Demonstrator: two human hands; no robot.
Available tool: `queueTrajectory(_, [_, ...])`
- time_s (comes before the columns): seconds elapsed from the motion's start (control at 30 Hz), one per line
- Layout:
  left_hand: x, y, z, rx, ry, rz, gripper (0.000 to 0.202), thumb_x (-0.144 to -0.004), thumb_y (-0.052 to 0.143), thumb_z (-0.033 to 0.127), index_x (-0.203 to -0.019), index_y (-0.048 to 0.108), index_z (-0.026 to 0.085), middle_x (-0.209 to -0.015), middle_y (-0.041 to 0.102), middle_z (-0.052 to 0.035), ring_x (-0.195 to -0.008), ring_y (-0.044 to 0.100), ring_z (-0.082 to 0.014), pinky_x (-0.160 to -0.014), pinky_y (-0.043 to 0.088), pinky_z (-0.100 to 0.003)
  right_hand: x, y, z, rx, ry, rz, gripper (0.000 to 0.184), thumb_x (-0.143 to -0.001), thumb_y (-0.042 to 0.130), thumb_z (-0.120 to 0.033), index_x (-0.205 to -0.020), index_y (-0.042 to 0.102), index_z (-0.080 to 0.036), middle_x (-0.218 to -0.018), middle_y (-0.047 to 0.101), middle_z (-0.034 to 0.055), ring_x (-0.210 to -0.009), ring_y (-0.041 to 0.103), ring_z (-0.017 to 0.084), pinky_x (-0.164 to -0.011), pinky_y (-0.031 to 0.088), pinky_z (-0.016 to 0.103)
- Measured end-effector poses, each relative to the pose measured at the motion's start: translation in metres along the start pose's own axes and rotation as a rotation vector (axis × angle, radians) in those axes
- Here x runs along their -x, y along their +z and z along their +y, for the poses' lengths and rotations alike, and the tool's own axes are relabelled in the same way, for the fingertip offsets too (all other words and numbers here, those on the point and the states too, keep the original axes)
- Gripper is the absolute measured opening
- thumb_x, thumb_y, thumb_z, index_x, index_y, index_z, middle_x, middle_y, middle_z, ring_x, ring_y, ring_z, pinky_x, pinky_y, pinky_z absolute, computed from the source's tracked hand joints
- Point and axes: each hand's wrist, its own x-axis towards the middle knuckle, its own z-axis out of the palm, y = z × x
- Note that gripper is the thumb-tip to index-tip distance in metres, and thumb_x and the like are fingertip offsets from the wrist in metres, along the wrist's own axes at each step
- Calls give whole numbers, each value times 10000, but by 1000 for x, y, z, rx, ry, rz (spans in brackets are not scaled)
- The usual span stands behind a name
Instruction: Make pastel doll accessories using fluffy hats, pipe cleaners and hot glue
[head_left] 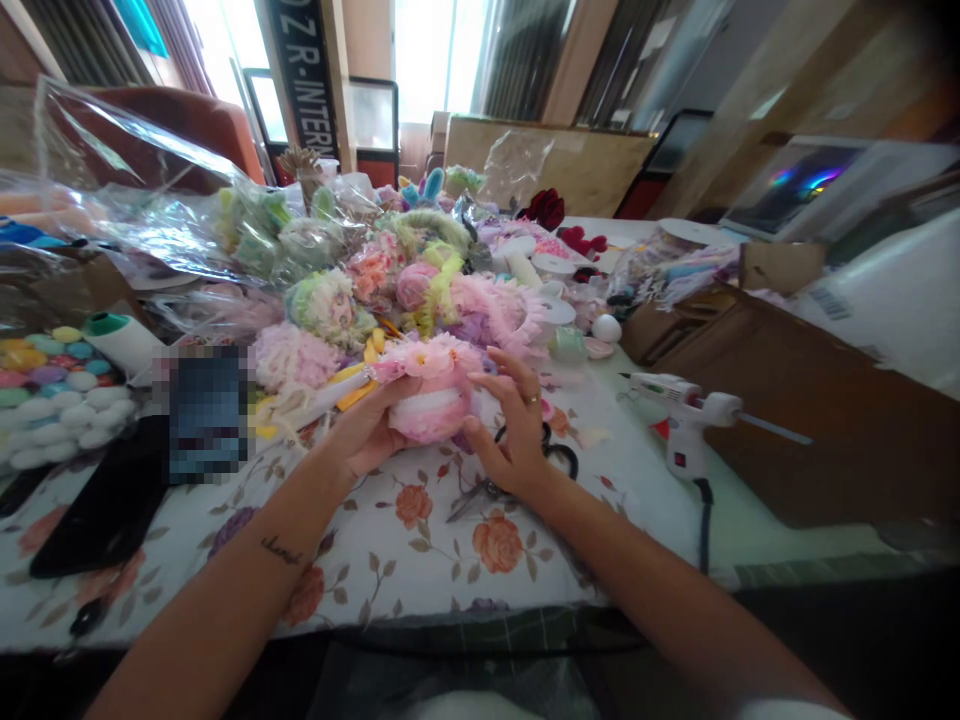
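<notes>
A round pink ball, wrapped in soft fabric with a paler band and topped by ruffled trim and small flowers, is between my hands just above the tablecloth. My left hand is closed around its left side and underside. Against its right side rest the thumb and index fingertip of my right hand, the other fingers curved above. Black-handled scissors lie partly hidden beneath my right hand. The side of the ball facing away from me cannot be seen.
A heap of pastel fluffy decorations stands behind my hands. To the right are a white glue gun with a cord and a cardboard box. At left lie a dark phone and bagged coloured balls. A floral cloth covers the table.
</notes>
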Motion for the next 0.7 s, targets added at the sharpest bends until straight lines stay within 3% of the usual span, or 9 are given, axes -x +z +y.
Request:
queueTrajectory(0.1, [-1,-1,-1,6,5,-21,324,-748,736,264,-1052,672,173,-1043,706,-88,-793,685,-204,-642,603,-316,0,1,-1,26,-84,-47,404,-853,559,-283,-1255,555,-240,-1439,393,114,-1302,407,314,-1055,353,507])
queueTrajectory(0.2, [-1,-3,-3,-4,-18,-49,313,-754,734,262,-1049,680,170,-1031,709,-91,-772,685,-198,-610,597,-291,-1,3,-1,57,-62,-119,401,-876,535,-310,-1271,546,-239,-1485,337,110,-1340,363,326,-1082,312,529])
queueTrajectory(0.37, [-1,-2,-2,27,-39,-68,309,-784,710,307,-1063,679,178,-1051,704,-97,-805,687,-210,-660,603,-326,-1,1,-2,55,71,-40,384,-900,484,-307,-1274,522,-228,-1420,394,133,-1295,400,312,-1032,364,525])
queueTrajectory(0.47, [0,-1,-1,15,-29,-73,281,-788,706,310,-1034,692,174,-1041,707,-94,-811,681,-205,-654,603,-315,1,0,-3,57,0,-31,405,-882,506,-303,-1278,527,-222,-1329,454,141,-1219,455,306,-985,404,501])
queueTrajectory(0.57, [1,0,-2,-17,-18,-138,233,-766,717,216,-992,709,157,-1006,714,-87,-803,672,-189,-634,596,-277,2,2,-4,103,-91,-128,453,-867,538,-313,-1310,523,-218,-1281,468,146,-1154,488,305,-950,423,493])
queueTrajectory(0.7, [1,2,-4,-57,11,-174,254,-707,723,91,-954,719,148,-949,724,-76,-785,669,-182,-644,587,-263,2,5,-2,112,-28,-184,459,-888,519,-321,-1328,524,-188,-1263,476,160,-1155,489,305,-937,437,491])
